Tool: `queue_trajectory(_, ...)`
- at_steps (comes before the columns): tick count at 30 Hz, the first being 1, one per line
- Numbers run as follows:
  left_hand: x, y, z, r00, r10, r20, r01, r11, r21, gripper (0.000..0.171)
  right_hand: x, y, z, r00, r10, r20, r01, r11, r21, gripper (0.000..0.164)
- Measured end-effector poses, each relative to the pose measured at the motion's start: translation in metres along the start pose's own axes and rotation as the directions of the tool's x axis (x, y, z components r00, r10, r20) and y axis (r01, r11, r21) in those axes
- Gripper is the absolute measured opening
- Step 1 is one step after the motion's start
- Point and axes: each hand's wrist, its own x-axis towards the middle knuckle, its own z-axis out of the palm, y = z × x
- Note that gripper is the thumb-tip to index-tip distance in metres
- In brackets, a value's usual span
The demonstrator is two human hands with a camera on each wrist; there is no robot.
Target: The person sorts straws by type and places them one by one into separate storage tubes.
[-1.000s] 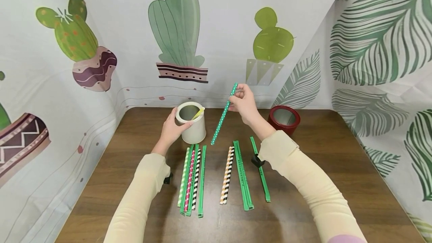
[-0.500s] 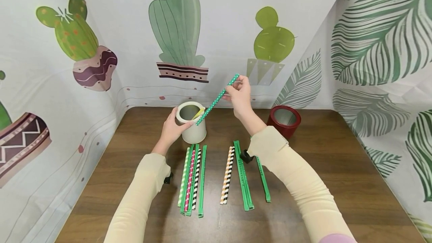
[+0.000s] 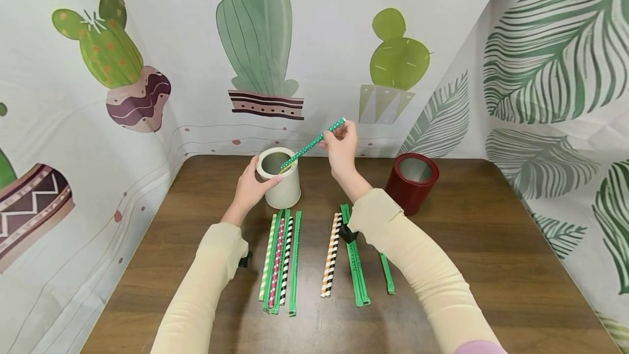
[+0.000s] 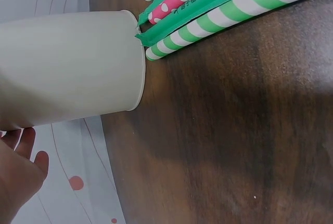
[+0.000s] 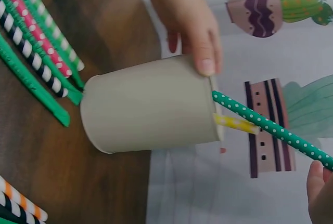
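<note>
Left hand [image 3: 249,187] grips a cream can [image 3: 283,193]; to its right, right hand [image 3: 341,149] pinches a green polka-dot straw [image 3: 310,145], likely light, stiff, crushable, best held near its top

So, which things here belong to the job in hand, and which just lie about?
Apparently in the job:
green dotted straw, in the right grip
white can, held by the left grip
yellow straw in the can

Apparently lying about:
red can
mixed straws at left
middle striped straws
green wrapped straws at right
</note>
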Motion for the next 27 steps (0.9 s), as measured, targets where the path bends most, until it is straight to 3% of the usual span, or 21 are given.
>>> queue_trajectory(8,0.0,0.001,-0.001,1.0,-0.008,0.001,0.008,1.0,0.003,0.088,-0.003,0.017,0.004,1.0,-0.016,0.023,0.017,0.999,-0.051,0.017)
queue_trajectory(18,0.001,0.0,0.0,1.0,0.006,-0.01,-0.006,1.0,0.003,0.089,-0.006,0.031,0.012,0.996,0.081,0.036,-0.076,0.99,-0.121,0.008)
queue_trajectory(27,-0.001,0.002,0.0,1.0,0.001,-0.006,-0.001,1.0,-0.004,0.089,-0.012,0.04,0.013,0.979,0.166,0.115,-0.147,0.976,-0.16,0.005)
